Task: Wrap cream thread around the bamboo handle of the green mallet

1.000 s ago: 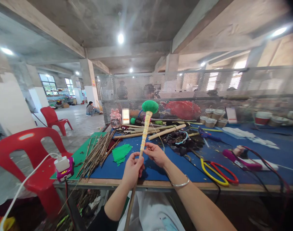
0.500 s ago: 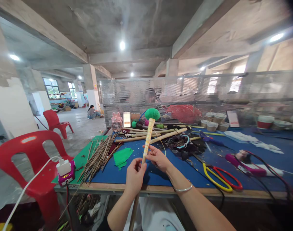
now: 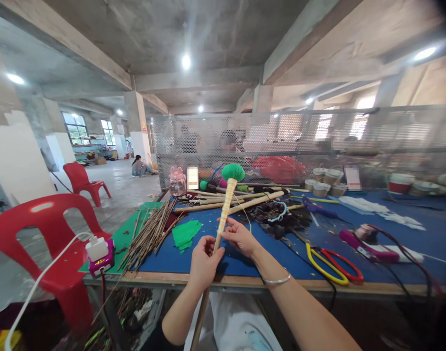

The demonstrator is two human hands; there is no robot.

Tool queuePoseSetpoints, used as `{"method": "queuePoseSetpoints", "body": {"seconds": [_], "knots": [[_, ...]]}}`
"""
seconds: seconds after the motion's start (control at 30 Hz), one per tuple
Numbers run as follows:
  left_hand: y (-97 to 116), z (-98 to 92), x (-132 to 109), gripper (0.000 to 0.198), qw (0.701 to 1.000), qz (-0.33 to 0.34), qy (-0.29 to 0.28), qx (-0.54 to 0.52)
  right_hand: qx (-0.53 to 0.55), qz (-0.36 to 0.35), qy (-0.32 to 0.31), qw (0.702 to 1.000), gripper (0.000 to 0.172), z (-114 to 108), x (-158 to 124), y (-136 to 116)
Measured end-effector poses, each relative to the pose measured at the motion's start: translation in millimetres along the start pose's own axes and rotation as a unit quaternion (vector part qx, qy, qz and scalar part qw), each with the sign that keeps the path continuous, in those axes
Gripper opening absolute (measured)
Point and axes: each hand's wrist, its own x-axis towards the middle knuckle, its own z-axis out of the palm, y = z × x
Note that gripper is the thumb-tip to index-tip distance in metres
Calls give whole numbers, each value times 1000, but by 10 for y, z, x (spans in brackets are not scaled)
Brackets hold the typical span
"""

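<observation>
I hold a long stick [image 3: 225,207] upright over the blue table [image 3: 215,253]. Its upper part is wrapped in pale yellow and orange, and a green fabric ball [image 3: 233,171] tops it. My left hand [image 3: 203,261] is closed round the bare lower shaft, which runs down past the table edge. Just above it, my right hand [image 3: 239,236] pinches the wrapped part, a silver bangle [image 3: 277,280] on its wrist. A thin thread [image 3: 245,210] trails from the stick toward the table.
A bundle of thin sticks [image 3: 150,235] and green fabric pieces [image 3: 184,233] lie at the left. Yellow and red scissors [image 3: 333,265], a pink tool [image 3: 369,246] with cables and bamboo poles [image 3: 245,200] lie on the table. Red chairs [image 3: 50,229] stand left. A mesh screen [image 3: 281,136] backs the table; people sit behind it.
The view has shifted slightly. Both hands keep their hold on the stick, which stays upright; the right fingers have shifted a little on the wrapping.
</observation>
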Motion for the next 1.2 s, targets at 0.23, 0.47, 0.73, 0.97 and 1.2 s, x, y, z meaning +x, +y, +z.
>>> {"method": "queuePoseSetpoints", "body": {"seconds": [0.23,0.47,0.73,0.97,1.2], "knots": [[-2,-2,-7,25,1000,-3,-2,5,12,-13,1,1000,52,-18,8,28],[53,-21,31,36,987,-99,-54,-114,47,-13,-2,999,42,42,2,-12],[47,-19,25,38,985,-111,-47,-122,71,-11,0,997,36,14,-15,-30],[73,-13,57,44,981,-124,5,-150,69,40,-2,997,44,57,-18,-55],[39,-68,103,45,961,-171,17,-219,10,34,45,998,29,86,19,-13]]}}
